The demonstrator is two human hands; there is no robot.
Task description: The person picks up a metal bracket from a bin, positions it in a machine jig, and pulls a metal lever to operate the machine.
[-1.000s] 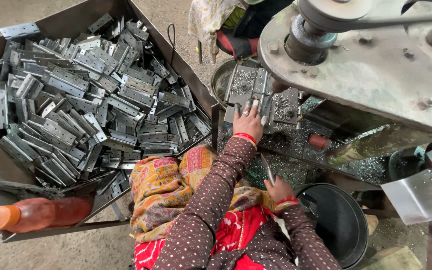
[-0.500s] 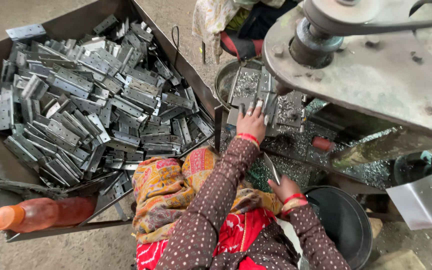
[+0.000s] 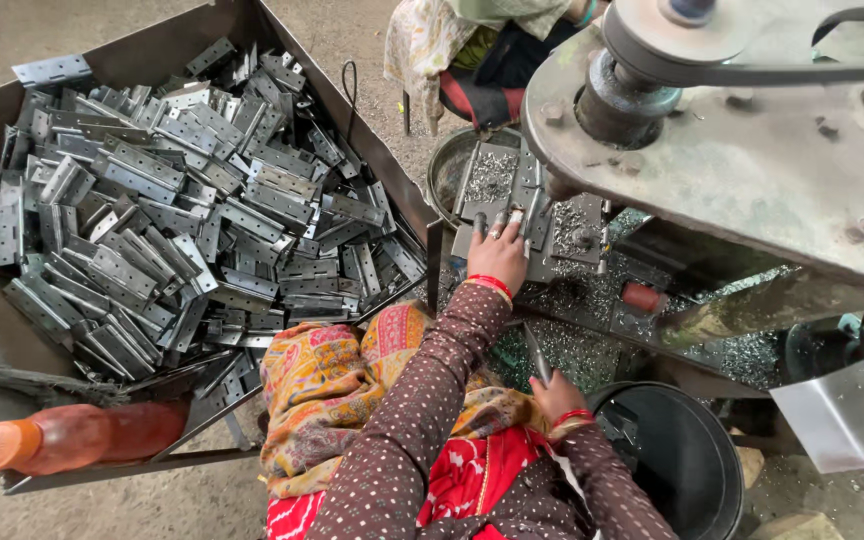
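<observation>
Left hand [image 3: 497, 255] has edged forward, grip flat on hinge plate [image 3: 512, 205]; right hand [image 3: 555, 395] clenches rod [image 3: 536, 355].

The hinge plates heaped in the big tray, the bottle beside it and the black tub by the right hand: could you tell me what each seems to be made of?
Hinge plates: apparently sheet steel, dull grey with a faint sheen, flat with punched holes.
Bottle: looks like plastic, translucent orange-red with an orange cap.
Black tub: probably plastic or rubber; smooth matte black, but painted metal can't be ruled out.
</observation>
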